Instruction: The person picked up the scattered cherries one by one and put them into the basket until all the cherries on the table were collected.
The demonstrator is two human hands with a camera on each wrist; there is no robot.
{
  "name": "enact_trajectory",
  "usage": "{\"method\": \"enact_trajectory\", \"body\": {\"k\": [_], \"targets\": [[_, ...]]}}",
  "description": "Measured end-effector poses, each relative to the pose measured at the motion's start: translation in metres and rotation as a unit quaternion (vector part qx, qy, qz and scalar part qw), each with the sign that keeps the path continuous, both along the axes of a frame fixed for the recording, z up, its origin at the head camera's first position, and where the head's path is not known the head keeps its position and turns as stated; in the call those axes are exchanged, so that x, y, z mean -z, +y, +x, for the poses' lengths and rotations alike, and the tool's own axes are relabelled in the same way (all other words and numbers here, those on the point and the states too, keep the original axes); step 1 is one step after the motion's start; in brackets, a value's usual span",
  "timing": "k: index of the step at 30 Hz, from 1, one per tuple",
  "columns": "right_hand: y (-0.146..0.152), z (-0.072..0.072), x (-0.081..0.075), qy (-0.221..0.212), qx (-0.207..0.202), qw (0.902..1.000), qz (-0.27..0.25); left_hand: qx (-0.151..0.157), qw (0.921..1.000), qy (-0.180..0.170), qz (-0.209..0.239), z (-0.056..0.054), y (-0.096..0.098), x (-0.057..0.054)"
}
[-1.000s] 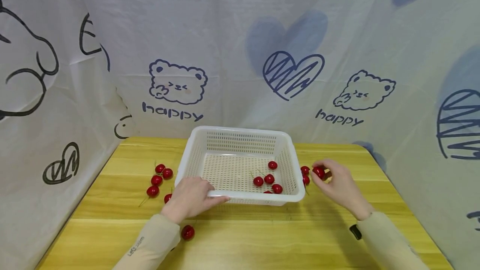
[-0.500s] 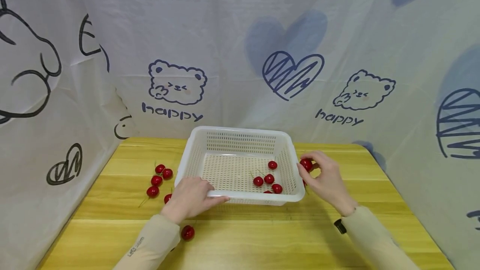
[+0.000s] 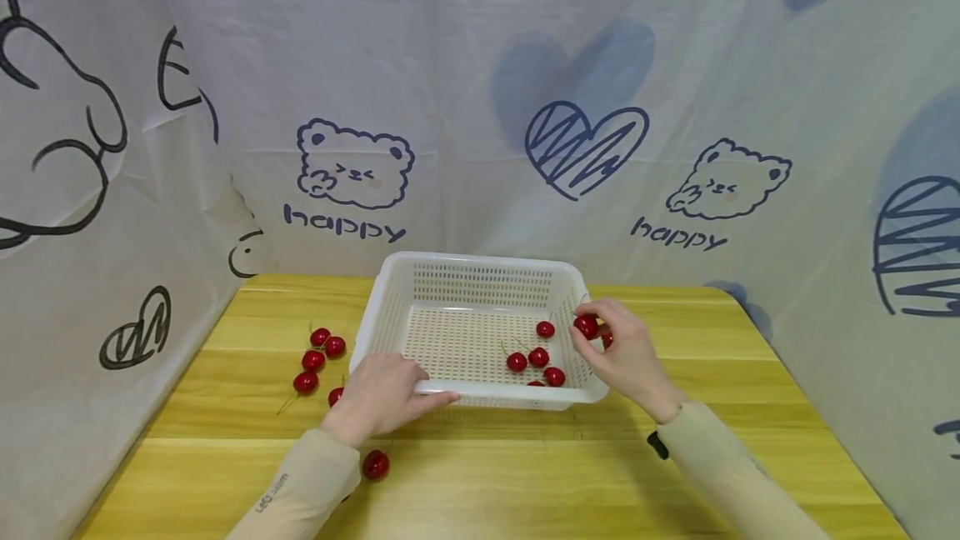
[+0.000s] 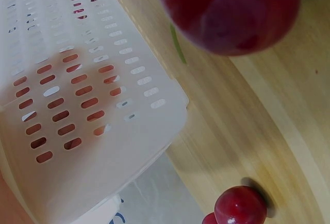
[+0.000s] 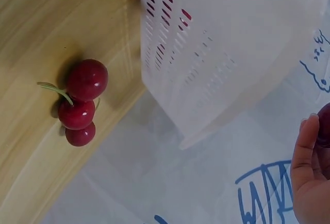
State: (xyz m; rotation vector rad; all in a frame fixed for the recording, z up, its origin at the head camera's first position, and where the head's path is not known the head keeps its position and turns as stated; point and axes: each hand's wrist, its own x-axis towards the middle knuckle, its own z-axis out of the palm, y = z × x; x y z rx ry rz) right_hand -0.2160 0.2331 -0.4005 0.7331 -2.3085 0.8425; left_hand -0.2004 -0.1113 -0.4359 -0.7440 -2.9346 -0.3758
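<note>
A white slotted plastic basket (image 3: pixel 525 395) stands on the wooden table, with several red cherries (image 3: pixel 538 357) at the right of its floor. My left hand (image 3: pixel 381 394) grips its front rim near the left corner; in the left wrist view, fingers show through the slots. Between thumb and fingers, my right hand (image 3: pixel 628 357) pinches a cherry (image 3: pixel 586 327) above the basket's right rim. That cherry (image 5: pixel 324 126) is partly cut off at the edge of the right wrist view. Just right of the basket lie cherries (image 5: pixel 87 80), mostly behind my right hand in the head view.
Several stemmed cherries (image 3: pixel 313 361) lie on the table (image 3: pixel 480 490) left of the basket. One more cherry (image 3: pixel 376 465) is near my left sleeve, and another (image 3: pixel 335 397) is partly behind my left hand. A printed cloth (image 3: pixel 465 107) hangs behind the table.
My right hand has carried its cherry left, from beside the other cherries on the table to over the basket's right rim. My left hand and the basket have stayed in place.
</note>
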Motion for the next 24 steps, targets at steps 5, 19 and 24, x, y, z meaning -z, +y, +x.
{"method": "enact_trajectory", "body": {"k": [5,19,24], "targets": [[-0.003,-0.005,0.005,-0.014,0.008,0.9996,0.024,-0.001,1.0,-0.001,0.004,0.001,0.0,0.0],[-0.006,-0.008,0.014,-0.06,0.011,0.9935,0.096,0.0,1.0,-0.001,0.002,0.001,0.0,0.0],[-0.006,-0.01,0.018,-0.059,0.018,0.9899,0.127,0.0,1.0,-0.004,0.004,0.002,0.0,-0.001]]}}
